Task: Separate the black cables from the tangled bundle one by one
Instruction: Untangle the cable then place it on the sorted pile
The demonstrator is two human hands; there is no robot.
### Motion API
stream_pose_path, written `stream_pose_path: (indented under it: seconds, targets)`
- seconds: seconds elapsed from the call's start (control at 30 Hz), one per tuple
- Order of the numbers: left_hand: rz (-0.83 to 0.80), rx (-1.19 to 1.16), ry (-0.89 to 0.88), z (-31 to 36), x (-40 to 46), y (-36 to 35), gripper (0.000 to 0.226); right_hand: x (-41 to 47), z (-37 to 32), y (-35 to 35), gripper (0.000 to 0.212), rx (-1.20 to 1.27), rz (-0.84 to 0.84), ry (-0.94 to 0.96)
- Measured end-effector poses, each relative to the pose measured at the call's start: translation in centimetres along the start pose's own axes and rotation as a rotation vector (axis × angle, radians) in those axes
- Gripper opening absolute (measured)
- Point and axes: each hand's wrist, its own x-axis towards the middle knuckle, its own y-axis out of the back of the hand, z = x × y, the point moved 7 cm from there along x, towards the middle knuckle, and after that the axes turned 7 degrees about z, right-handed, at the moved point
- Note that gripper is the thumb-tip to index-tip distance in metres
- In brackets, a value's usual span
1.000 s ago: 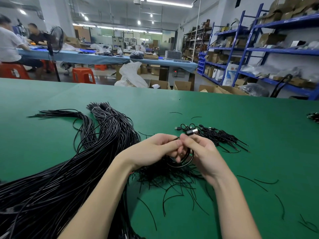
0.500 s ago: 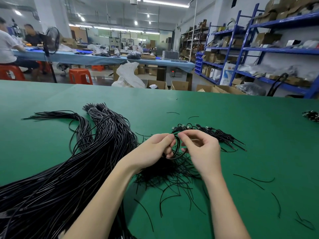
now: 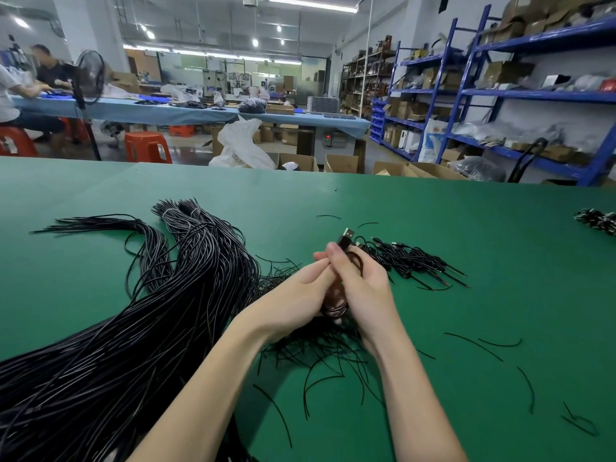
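A big bundle of long black cables (image 3: 133,328) fans across the left of the green table (image 3: 466,245). Over the table's middle my left hand (image 3: 300,295) and my right hand (image 3: 363,285) are pressed together around one coiled black cable (image 3: 336,306). Its USB plug (image 3: 345,237) sticks up above my fingertips. The coil's lower loop shows between my palms; the remainder is hidden by my hands. A pile of separated coiled cables (image 3: 410,258) lies just beyond my right hand.
Short black wire ties (image 3: 320,365) are scattered under and to the right of my wrists. Another small cable bunch (image 3: 596,221) lies at the table's far right edge. Beyond the table stand cardboard boxes, blue shelves and a second workbench with people.
The open loop held between my fingertips has been squeezed into a narrow coil between my palms, and the plug now points up above my fingers.
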Motion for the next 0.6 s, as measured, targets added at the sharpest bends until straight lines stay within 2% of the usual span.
stream_pose_path:
  seconds: [0.07, 0.13, 0.2, 0.3, 0.43, 0.6]
  targets:
    - [-0.028, -0.01, 0.039, 0.0, -0.2, -0.4, 0.036, 0.0, 0.0, 0.4, 0.029, -0.083, 0.042, 0.062]
    - [-0.058, -0.096, 0.11, -0.3, -0.4, -0.8, 0.034, -0.1, 0.0, 0.5, 0.032, -0.134, 0.046, 0.072]
    - [-0.071, -0.17, 0.16, -0.6, -0.5, -1.1, 0.033, -0.3, 0.2, 0.3, 0.038, -0.165, 0.008, 0.032]
    - [-0.079, -0.235, 0.235, -1.2, -0.5, -0.9, 0.032, -0.6, 0.6, -0.2, 0.036, -0.19, -0.055, -0.033]
    - [-0.157, -0.218, 0.332, -2.1, -0.8, -0.4, 0.017, -1.1, 1.2, -0.7, 0.034, -0.203, -0.118, -0.072]
    - [-0.184, -0.192, 0.328, -2.3, -0.9, -0.2, 0.019, -1.1, 1.0, -0.5, 0.032, -0.302, -0.171, -0.01]
